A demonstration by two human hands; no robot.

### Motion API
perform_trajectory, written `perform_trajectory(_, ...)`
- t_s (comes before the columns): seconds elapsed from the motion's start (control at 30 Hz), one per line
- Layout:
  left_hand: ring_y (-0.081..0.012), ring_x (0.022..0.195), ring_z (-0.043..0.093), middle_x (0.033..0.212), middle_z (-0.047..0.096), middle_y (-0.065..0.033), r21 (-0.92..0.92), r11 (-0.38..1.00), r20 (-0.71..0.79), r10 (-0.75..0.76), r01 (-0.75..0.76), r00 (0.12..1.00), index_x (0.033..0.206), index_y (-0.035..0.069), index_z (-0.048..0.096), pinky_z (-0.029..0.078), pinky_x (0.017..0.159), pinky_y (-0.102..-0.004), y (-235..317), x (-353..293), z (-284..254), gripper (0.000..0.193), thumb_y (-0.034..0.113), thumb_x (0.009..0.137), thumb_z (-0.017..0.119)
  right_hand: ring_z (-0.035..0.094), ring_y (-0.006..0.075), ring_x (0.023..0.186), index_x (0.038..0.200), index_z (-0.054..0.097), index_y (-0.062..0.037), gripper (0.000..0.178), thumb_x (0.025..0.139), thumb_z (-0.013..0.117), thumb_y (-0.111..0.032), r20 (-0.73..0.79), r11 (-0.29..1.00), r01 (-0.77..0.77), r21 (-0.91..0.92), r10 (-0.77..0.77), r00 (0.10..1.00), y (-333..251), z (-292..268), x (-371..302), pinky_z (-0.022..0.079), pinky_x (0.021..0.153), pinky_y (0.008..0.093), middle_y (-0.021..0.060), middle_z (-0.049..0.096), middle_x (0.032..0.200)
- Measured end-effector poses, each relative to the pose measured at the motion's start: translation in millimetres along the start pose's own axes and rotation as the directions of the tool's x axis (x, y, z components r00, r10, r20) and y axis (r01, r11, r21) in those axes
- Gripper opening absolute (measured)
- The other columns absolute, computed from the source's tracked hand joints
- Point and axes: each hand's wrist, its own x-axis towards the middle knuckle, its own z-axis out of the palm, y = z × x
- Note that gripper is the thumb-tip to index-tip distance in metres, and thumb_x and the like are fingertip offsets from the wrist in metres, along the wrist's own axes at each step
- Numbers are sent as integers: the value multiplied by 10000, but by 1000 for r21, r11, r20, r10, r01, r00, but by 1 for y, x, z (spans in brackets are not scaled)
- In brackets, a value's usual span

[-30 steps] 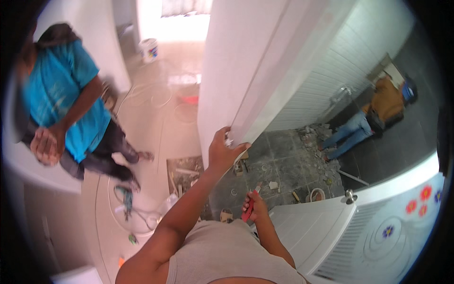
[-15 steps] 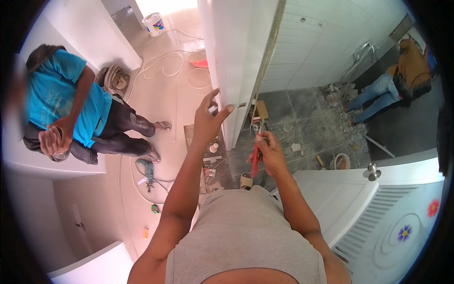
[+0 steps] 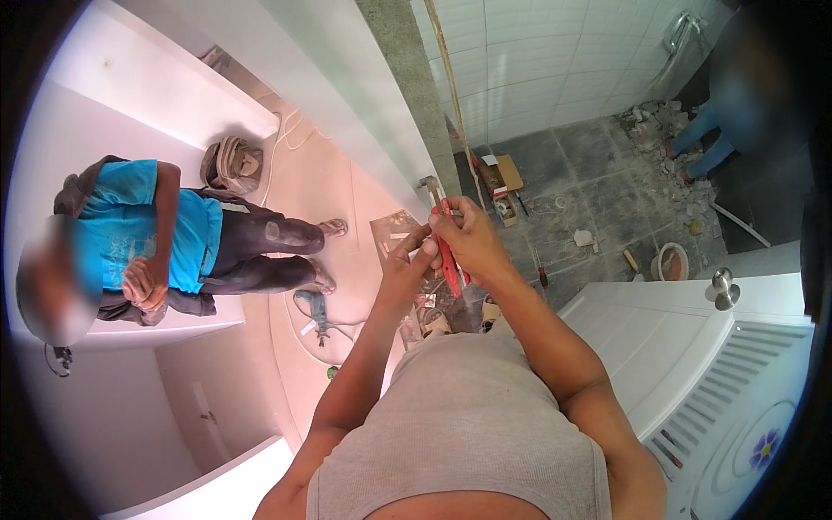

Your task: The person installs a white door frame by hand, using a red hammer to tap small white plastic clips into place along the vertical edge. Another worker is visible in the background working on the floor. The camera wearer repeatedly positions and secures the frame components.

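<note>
My right hand is wrapped round a red-handled tool, held slanting in front of my waist. A narrow metal part shows above the fingers, beside the white door frame; the exact kind of tool is unclear. My left hand meets the right one at the tool, its thumb and fingertips pinched together against the red handle. Whether a small piece sits between those fingertips is hidden. The door frame stands just beyond both hands, with a rough cement edge along its right side.
A person in a blue shirt stands at the left, near a green power drill with a cord. At right are an open white door, an open box, a bucket, rubble and another person's legs.
My left hand has come off the door frame and joined my right hand at the red-handled tool. My right hand has moved up and slightly left. The view has shifted.
</note>
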Motion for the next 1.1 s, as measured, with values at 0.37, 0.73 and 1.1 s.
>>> perform_trajectory(0.37,-69,829,602,1080,655,-33,-37,999,0,41,-40,999,1452,-2,512,488,663,-241,10,-21,28,687,488,995,668,572,138,722,1012,656,41,263,932,658,-210,2,863,176,-473,-198,980,2,-1,1,488,682,322,67,672,822)
perform_trajectory(0.73,-97,853,655,1074,660,-47,38,998,42,47,-49,998,1512,-12,409,481,672,-227,21,-22,24,702,400,1009,674,559,176,498,1210,601,30,397,1011,545,-309,347,750,-378,543,210,914,6,-16,5,451,417,319,64,602,701)
perform_trajectory(1.1,-123,896,683,1068,674,-71,123,992,7,20,-21,1000,1466,-1,449,524,724,-242,55,39,38,609,354,1020,663,474,111,416,1285,572,77,500,1088,424,-358,414,679,-450,579,231,881,-11,-31,73,416,321,278,26,560,714)
